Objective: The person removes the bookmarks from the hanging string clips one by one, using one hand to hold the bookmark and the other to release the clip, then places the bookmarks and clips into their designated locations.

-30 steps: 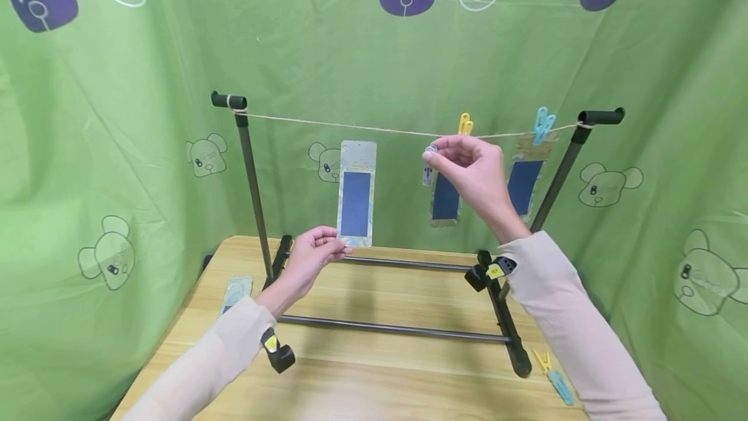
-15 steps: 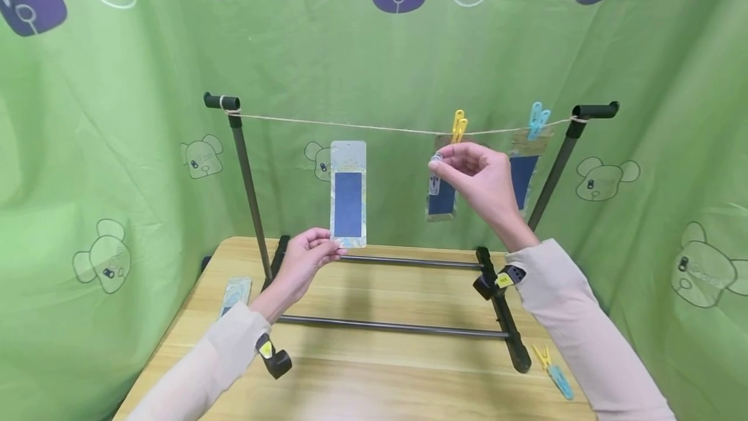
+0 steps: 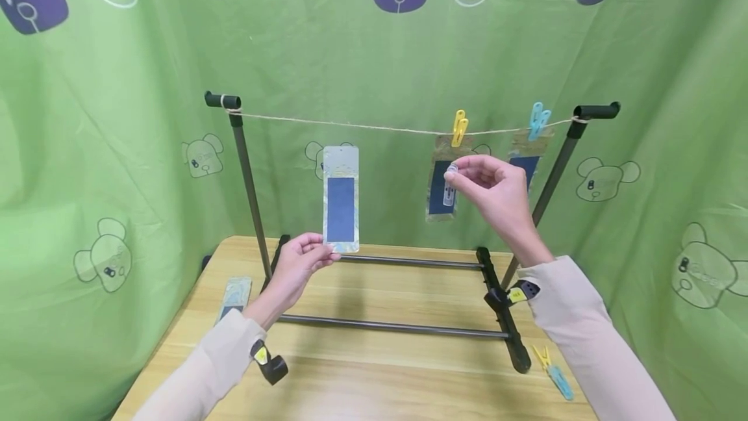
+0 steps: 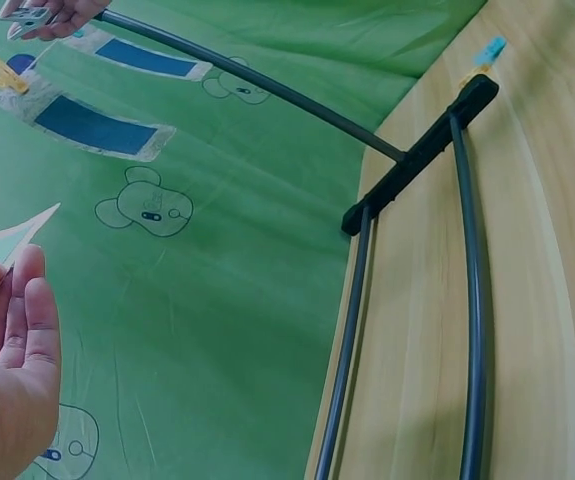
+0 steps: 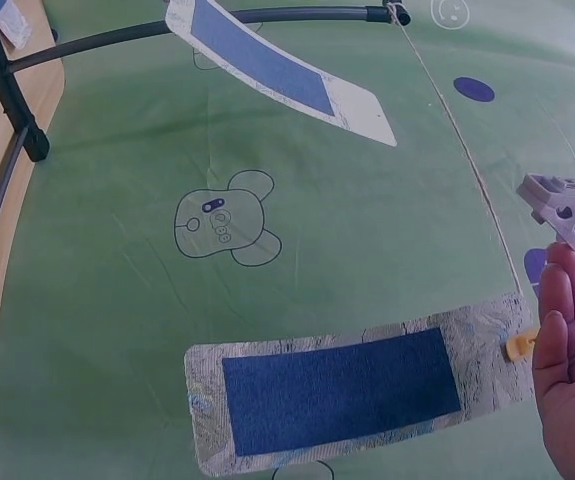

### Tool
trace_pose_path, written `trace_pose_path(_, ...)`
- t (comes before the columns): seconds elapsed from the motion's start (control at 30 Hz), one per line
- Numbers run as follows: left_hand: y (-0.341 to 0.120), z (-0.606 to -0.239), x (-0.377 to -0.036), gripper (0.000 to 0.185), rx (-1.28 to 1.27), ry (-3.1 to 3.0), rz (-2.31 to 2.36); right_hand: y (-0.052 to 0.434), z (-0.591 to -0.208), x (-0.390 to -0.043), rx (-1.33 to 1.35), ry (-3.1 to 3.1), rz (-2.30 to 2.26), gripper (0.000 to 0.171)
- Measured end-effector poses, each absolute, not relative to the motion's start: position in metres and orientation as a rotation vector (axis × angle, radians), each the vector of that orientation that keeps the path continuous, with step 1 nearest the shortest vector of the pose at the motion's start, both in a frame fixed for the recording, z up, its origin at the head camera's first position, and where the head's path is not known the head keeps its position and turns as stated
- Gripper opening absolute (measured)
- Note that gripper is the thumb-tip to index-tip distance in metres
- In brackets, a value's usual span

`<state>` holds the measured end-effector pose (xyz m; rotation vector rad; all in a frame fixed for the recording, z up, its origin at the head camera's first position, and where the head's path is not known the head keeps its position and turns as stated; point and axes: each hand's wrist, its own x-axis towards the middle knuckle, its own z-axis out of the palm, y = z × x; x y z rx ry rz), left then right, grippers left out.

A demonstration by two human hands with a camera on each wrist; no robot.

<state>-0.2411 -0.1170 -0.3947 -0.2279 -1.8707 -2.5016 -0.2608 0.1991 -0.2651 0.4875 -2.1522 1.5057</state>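
Note:
My left hand [image 3: 300, 269] pinches the lower left corner of a card with a blue panel [image 3: 341, 210], held upright below the string [image 3: 350, 125]. Between thumb and fingertips of my right hand [image 3: 497, 197] is a pale clothespin [image 3: 449, 192], also seen as a grey clothespin [image 5: 557, 200] in the right wrist view. Behind that hand hangs a similar card [image 3: 439, 197] under a yellow clothespin [image 3: 460, 128]. Farther right a blue clothespin [image 3: 538, 122] keeps another card [image 3: 524, 164] on the string, partly hidden by my right hand.
The black rack's posts [image 3: 250, 180] carry the string; its base bars [image 3: 391, 327] lie across the wooden table [image 3: 374, 375]. Another card [image 3: 236, 294] lies at left, partly behind the left sleeve. A yellow-and-blue clothespin [image 3: 553, 375] lies at right. Green curtains [image 3: 327, 51] enclose the table.
My left hand has moved the card slightly left and down. My right hand has moved right and down with the clothespin, uncovering the yellow clothespin and the hanging card's top.

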Motion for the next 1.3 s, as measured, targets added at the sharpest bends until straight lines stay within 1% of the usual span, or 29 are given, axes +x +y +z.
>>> trace_pose_path(0.1,-0.118,-0.395,-0.239,0.018,-0.221,-1.870,-2.500,0.203,-0.266,-0.258,0.487,-2.137,1.524,0.025)
trace_pose_path(0.43,-0.121,-0.399,-0.233,0.015,-0.164,-1.872,-2.506,0.214,-0.280,-0.253,0.430,-2.171,1.517,0.031)
trace_pose_path(0.87,-0.134,-0.402,-0.225,0.013,-0.146,-1.828,-2.529,0.225,-0.286,-0.246,0.443,-2.136,1.522,0.029)
trace_pose_path(1.3,-0.150,-0.403,-0.213,0.013,-0.142,-1.842,-2.540,0.242,-0.300,-0.234,0.372,-2.169,1.523,0.027)
